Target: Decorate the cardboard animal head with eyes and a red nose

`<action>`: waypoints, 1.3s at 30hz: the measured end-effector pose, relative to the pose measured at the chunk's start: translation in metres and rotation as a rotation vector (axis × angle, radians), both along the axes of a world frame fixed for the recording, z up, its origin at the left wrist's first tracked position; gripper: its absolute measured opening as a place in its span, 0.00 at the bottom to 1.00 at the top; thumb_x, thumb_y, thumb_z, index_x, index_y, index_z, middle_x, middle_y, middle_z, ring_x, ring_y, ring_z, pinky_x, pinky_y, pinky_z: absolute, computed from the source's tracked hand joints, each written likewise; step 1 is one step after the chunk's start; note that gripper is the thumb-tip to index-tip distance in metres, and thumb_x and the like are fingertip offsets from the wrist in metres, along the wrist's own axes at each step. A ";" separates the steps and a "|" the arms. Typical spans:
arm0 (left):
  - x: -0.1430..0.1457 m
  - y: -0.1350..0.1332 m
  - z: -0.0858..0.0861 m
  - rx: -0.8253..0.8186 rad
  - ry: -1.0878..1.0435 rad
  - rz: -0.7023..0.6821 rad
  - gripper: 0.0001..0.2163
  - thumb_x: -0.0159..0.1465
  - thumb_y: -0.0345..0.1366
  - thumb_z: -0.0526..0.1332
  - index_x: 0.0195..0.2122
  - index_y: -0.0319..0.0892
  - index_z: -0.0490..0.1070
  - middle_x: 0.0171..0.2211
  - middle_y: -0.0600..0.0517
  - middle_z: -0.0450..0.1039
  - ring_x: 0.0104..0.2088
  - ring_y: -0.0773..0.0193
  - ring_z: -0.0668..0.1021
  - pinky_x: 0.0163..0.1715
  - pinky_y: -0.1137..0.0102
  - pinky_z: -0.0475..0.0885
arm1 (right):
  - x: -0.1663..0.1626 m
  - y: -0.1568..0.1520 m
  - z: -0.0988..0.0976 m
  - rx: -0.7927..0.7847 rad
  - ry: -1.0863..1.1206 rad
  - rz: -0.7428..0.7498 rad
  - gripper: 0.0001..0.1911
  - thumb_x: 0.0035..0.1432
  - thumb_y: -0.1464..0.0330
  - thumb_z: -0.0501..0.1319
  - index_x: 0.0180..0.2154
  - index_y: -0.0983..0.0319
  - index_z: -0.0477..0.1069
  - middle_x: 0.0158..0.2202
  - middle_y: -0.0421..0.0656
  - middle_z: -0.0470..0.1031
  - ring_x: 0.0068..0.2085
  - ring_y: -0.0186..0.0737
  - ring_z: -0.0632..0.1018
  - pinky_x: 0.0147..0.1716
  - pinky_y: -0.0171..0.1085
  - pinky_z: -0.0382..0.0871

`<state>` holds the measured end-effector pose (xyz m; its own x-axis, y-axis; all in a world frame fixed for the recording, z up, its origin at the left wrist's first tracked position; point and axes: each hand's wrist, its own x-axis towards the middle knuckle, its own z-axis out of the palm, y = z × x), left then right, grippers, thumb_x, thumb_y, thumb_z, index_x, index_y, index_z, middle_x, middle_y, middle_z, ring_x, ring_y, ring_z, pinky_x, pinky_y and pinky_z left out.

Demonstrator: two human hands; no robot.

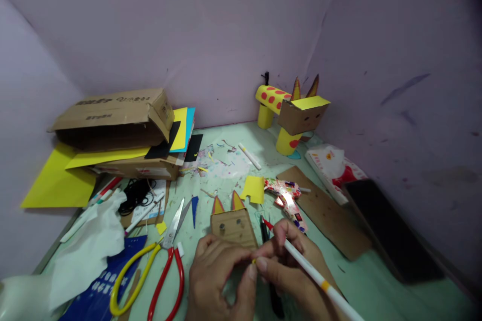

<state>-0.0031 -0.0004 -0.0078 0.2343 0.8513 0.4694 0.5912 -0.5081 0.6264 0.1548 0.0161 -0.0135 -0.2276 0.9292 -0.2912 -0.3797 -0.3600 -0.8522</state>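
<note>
My left hand (pixel 218 273) and my right hand (pixel 301 268) meet at the front middle of the table, fingertips pinched around a tiny yellow piece (pixel 254 261). What that piece is, I cannot make out. Held in my right hand is a white marker (pixel 309 267) with a red tip and a yellow band, its tip pointing up and left. Just beyond my hands lies a cardboard animal face (pixel 236 225) with two dark eyes and two orange-and-yellow ears; its lower part is hidden. A black pen-like object (pixel 276 306) lies partly under my right hand.
Yellow-and-red-handled scissors (pixel 169 241) lie open on the left, near crumpled tissue (pixel 88 251) and a cardboard box (pixel 113 115). Rightward are a patterned glue gun (pixel 288 198), a cardboard strip (pixel 327 215) and a phone (pixel 391 230). A spotted yellow paper animal (pixel 288 140) stands behind.
</note>
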 end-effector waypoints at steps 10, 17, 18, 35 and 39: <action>-0.037 0.020 0.004 -0.302 -0.258 0.576 0.16 0.61 0.42 0.60 0.48 0.41 0.68 0.50 0.42 0.71 0.52 0.50 0.73 0.52 0.56 0.67 | 0.014 0.009 0.000 0.191 -0.274 0.040 0.19 0.50 0.63 0.70 0.29 0.58 0.59 0.26 0.39 0.79 0.26 0.34 0.73 0.27 0.31 0.66; -0.025 0.027 -0.025 -0.698 -0.554 0.422 0.32 0.56 0.51 0.60 0.56 0.35 0.59 0.52 0.36 0.70 0.52 0.48 0.75 0.49 0.56 0.71 | 0.003 0.015 -0.005 0.381 -0.649 0.074 0.07 0.55 0.64 0.62 0.30 0.57 0.64 0.29 0.41 0.78 0.27 0.39 0.74 0.26 0.35 0.68; -0.021 0.024 -0.026 -0.701 -0.565 0.401 0.33 0.56 0.50 0.61 0.58 0.36 0.57 0.53 0.37 0.70 0.52 0.48 0.74 0.50 0.57 0.71 | 0.002 0.016 -0.008 0.389 -0.679 0.098 0.06 0.54 0.65 0.62 0.30 0.57 0.65 0.29 0.42 0.78 0.27 0.39 0.74 0.25 0.35 0.68; -0.007 0.013 -0.017 -0.774 -0.497 0.348 0.26 0.56 0.50 0.61 0.53 0.44 0.59 0.48 0.43 0.73 0.47 0.48 0.76 0.46 0.55 0.71 | -0.010 0.017 -0.018 0.355 -0.601 -0.078 0.12 0.48 0.72 0.66 0.34 0.55 0.66 0.52 0.43 0.77 0.38 0.43 0.79 0.37 0.40 0.72; -0.004 0.014 -0.016 -0.727 -0.509 0.397 0.31 0.55 0.51 0.62 0.56 0.42 0.56 0.51 0.41 0.71 0.48 0.46 0.75 0.48 0.53 0.69 | -0.017 0.018 -0.013 0.228 -0.477 -0.148 0.16 0.43 0.72 0.67 0.33 0.55 0.63 0.55 0.45 0.75 0.40 0.45 0.79 0.36 0.39 0.73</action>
<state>-0.0066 0.0133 -0.0233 -0.2177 0.9468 -0.2368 0.2071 0.2819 0.9368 0.1380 0.0338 -0.0269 0.0187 0.9929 -0.1174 0.0352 -0.1180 -0.9924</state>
